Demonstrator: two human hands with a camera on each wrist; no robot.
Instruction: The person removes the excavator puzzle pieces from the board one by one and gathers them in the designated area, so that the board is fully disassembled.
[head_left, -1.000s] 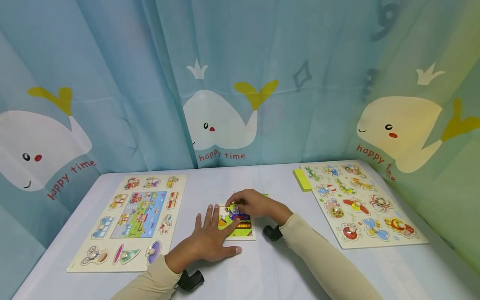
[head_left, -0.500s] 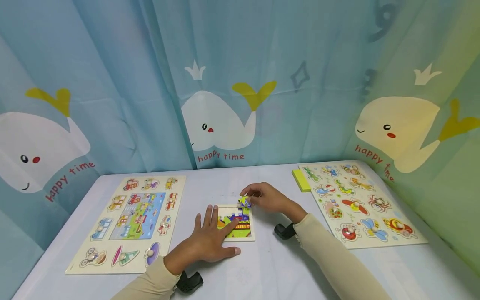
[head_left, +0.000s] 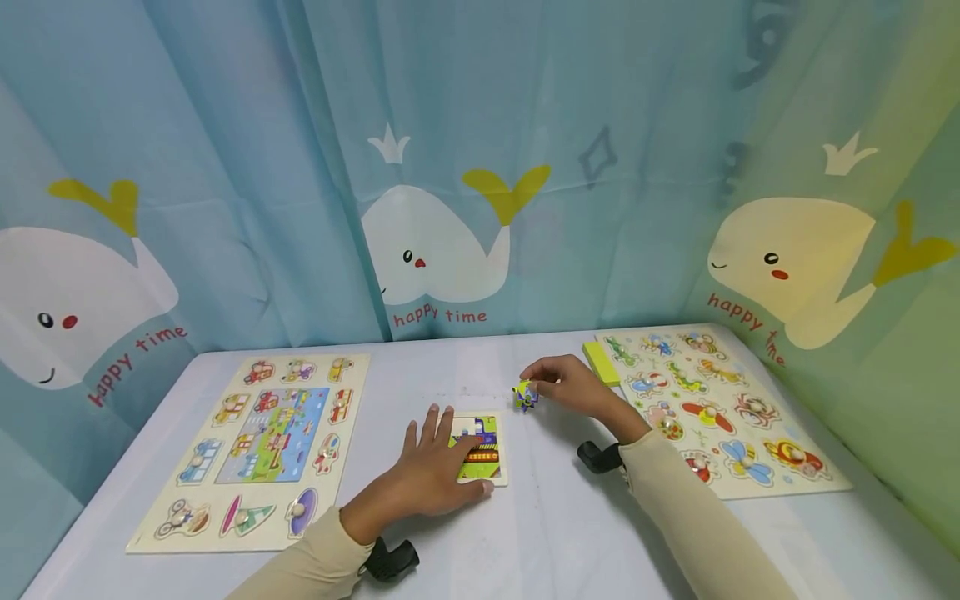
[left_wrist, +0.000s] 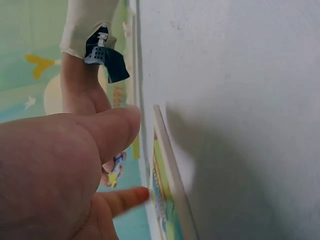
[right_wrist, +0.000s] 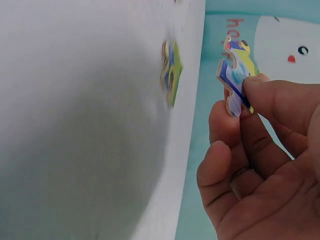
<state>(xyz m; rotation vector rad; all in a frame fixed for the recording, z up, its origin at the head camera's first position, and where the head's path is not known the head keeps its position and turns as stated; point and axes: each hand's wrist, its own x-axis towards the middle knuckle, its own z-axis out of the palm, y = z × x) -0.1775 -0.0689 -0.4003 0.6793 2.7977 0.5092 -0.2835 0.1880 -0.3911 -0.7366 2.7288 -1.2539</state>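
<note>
My right hand (head_left: 581, 390) is raised over the table and pinches a jigsaw piece (right_wrist: 241, 75) between thumb and fingers. The piece is yellow, blue and purple with rounded tabs. Below it, a second jigsaw piece (right_wrist: 171, 74) with a green edge lies on the table; in the head view the two nearly overlap. My left hand (head_left: 427, 473) is spread at the left side of a small framed jigsaw puzzle (head_left: 487, 467), its fingers mostly straight and partly over the board. The puzzle shows a train-like picture and has a bare pale area at the upper left, partly hidden by fingers.
A large knob puzzle board (head_left: 206, 533) with vehicles lies at the left. Another knob board (head_left: 787, 483) with insects lies at the right, beside a yellow-green block (head_left: 601, 363). A blue whale-print curtain (head_left: 645, 250) rises behind the table.
My right hand has lifted a jigsaw piece out of the framed puzzle and carried it to the right, over the loose piece. The left hand has shifted slightly right on the board.
</note>
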